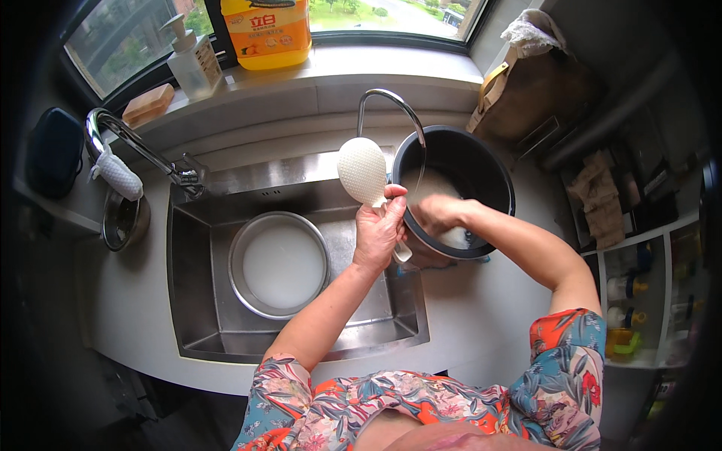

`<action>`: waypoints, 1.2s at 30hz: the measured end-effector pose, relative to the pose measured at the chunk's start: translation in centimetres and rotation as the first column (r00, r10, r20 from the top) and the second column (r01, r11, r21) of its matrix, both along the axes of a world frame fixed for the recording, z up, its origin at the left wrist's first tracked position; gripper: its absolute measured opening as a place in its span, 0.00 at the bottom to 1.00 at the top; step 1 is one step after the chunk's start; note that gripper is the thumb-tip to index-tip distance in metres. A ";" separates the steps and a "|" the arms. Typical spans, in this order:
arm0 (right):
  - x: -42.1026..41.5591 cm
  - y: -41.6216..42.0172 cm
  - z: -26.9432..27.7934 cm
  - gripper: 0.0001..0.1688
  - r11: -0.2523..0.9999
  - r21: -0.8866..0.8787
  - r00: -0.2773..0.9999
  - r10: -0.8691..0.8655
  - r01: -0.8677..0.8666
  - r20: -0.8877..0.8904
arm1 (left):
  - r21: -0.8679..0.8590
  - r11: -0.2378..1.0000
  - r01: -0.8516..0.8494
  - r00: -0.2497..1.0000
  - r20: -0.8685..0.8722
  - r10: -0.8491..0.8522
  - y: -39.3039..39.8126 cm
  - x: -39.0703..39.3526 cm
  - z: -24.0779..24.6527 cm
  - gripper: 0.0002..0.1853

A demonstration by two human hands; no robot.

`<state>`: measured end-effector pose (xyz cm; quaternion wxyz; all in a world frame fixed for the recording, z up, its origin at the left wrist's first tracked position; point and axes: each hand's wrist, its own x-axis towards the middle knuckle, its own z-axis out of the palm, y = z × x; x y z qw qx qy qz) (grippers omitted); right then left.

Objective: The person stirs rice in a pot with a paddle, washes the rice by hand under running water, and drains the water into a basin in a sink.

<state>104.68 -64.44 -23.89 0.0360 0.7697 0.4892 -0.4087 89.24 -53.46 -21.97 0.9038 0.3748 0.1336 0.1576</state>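
Note:
My left hand (pixel 379 234) is closed around the handle of a white rice paddle (pixel 362 169), its dimpled blade pointing up over the sink's back edge. To the right, my right hand (pixel 440 213) reaches into a dark rice cooker inner pot (pixel 491 175); it is blurred and its fingers are partly hidden. White rice grains (pixel 431 183) lie in the pot around the hand. A slim curved chrome faucet (pixel 395 97) ends above the pot, and a thin stream of water seems to fall from it. A round metal basin (pixel 237 282) with cloudy white liquid (pixel 284 268) sits in the sink.
The steel sink (pixel 194 276) is set into a pale counter (pixel 130 304). A larger faucet (pixel 135 141) with a white cloth wrap rises at left above a metal bowl (pixel 125 220). A soap dispenser (pixel 196 65) and a yellow detergent jug (pixel 268 34) stand on the windowsill. Shelves hold bottles at right.

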 end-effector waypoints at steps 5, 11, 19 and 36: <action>0.0 0.9 0.1 0.22 0.977 -0.179 0.957 0.158 -0.116 0.243 | 0.022 0.999 0.024 1.000 0.017 -0.025 0.4 -0.5 0.2 0.05; -0.8 0.9 0.2 0.24 0.995 0.094 0.896 -0.024 -0.020 0.443 | 0.039 0.998 0.057 0.998 0.028 -0.058 0.5 -0.4 0.0 0.05; 1.8 2.2 3.1 0.28 0.986 0.140 0.876 -0.145 0.090 0.459 | 0.090 0.996 0.026 0.999 0.040 -0.030 0.2 -0.1 -0.3 0.04; 0.4 0.6 0.7 0.21 0.904 -0.385 0.910 0.305 -0.183 0.283 | 0.172 0.984 0.034 0.999 0.009 -0.036 0.6 -0.5 -0.2 0.05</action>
